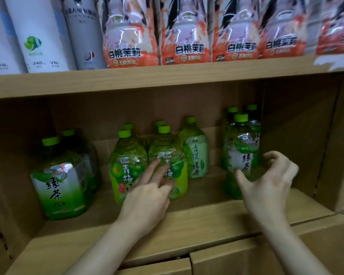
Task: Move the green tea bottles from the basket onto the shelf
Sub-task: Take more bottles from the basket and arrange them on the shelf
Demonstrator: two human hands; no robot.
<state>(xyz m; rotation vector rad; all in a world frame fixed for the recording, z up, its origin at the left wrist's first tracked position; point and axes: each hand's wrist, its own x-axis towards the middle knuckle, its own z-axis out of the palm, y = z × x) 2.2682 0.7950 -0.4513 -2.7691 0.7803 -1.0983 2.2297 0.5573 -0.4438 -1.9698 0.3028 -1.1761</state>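
Green tea bottles with green caps stand on the lower wooden shelf (pixel 197 219). One big bottle (pixel 60 183) is at the left with another behind it. A middle group (pixel 127 163) holds several bottles, with a paler one (pixel 197 153) behind. At the right stands a front bottle (pixel 240 153) with two more behind it. My left hand (pixel 149 195) is open, fingers spread against the middle group's front bottles. My right hand (pixel 270 181) is open and curved around the right front bottle, thumb in front, fingers beside it, not gripping. The basket is out of view.
The upper shelf (pixel 167 76) carries white cans (pixel 38 34) at the left and orange-pink peach jasmine packs (pixel 187 32) across the rest. A side wall (pixel 298 135) closes the lower shelf at the right. Bare shelf board lies in front of the bottles.
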